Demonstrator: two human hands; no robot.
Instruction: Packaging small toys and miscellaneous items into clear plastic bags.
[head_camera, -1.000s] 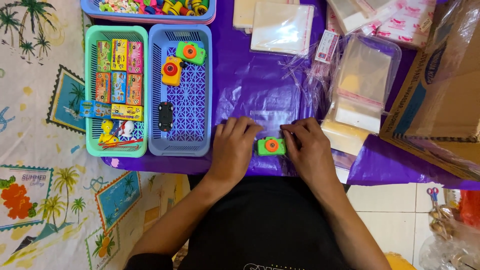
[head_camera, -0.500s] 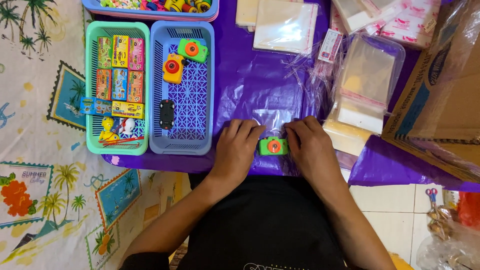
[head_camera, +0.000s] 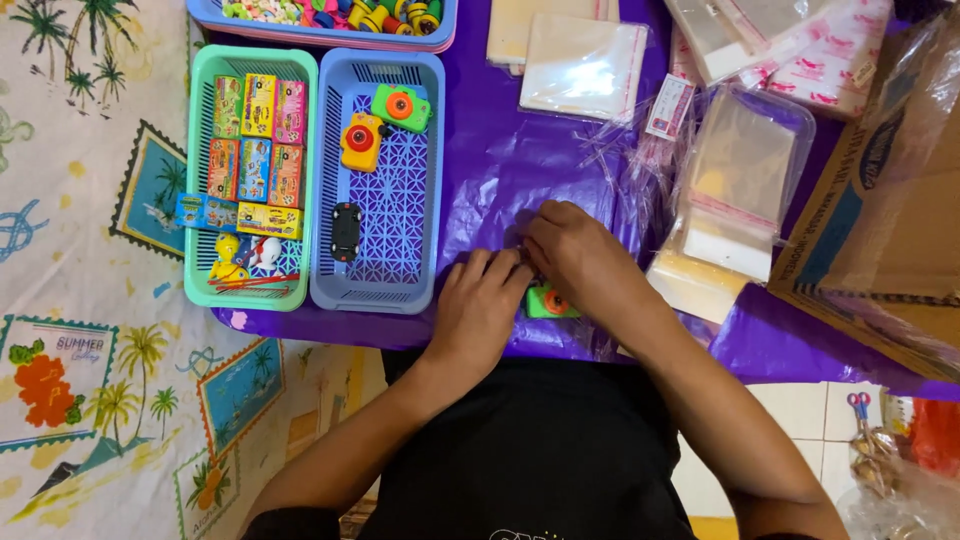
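A purple surface (head_camera: 500, 170) is carrying everything, with a cardboard box (head_camera: 880, 200) lying at its right and stacks of clear bags (head_camera: 740, 190) lying beside that. At the left, a green basket (head_camera: 195, 170) is holding small coloured boxes, and a blue basket (head_camera: 425, 180) just right of it is holding a green toy, an orange toy and a black car (head_camera: 346, 230). A third basket of small bits is sitting at the far edge.

Near the person, both hands are working at the near edge of the surface. The left hand (head_camera: 480, 310) is lying palm down, fingers stretched flat and loosely together, their tips touching the right hand and the clear wrapping there. The right hand (head_camera: 575, 255) is curling over the same spot, fingers bent and partly closed; whether they are pinching the wrapping cannot be told. A small green toy camera (head_camera: 550, 302) with an orange lens is sitting just under the right wrist, near the left fingertips, touching or almost touching both hands.

Compared with half a second ago, the right hand is reaching farther and leftward over the toy, and the toy is now showing at its near side instead of between the two hands.
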